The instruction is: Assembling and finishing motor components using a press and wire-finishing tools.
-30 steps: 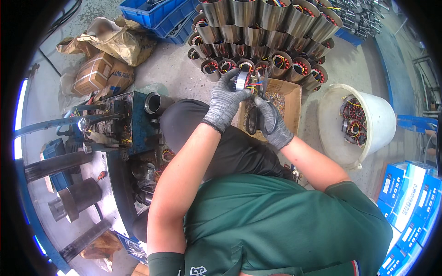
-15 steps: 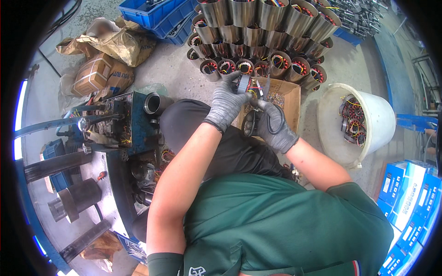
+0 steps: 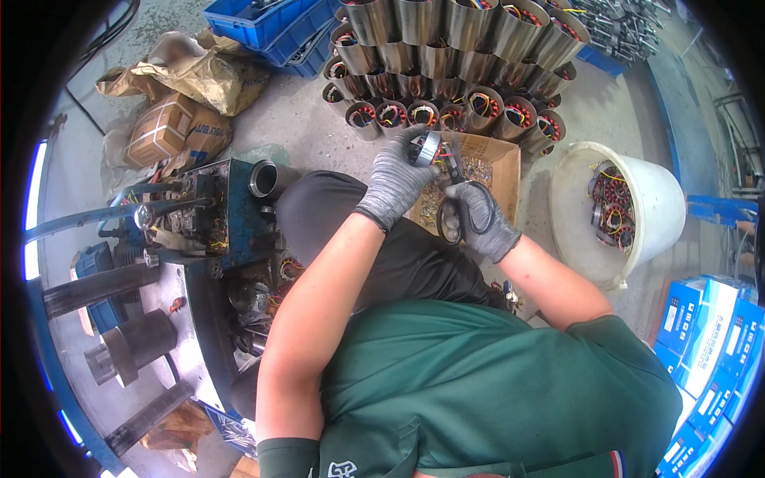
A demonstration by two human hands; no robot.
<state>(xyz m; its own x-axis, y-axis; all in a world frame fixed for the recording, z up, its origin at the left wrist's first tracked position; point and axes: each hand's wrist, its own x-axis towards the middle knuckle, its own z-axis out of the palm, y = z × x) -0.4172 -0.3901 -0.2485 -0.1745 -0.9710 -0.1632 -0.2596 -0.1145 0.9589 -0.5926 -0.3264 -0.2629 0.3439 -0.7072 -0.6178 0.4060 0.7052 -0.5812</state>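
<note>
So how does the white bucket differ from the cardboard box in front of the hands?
The bucket is round, white and deep; the box is square-cornered, brown and shallow. The bucket holds wound metal rings with coloured wires; the box holds small loose bits I cannot make out. Both stand open on the concrete floor.

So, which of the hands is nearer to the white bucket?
Right. The right hand, holding scissors, is beside the bucket, apart from it. The left hand is farther left, holding a metal ring.
</note>
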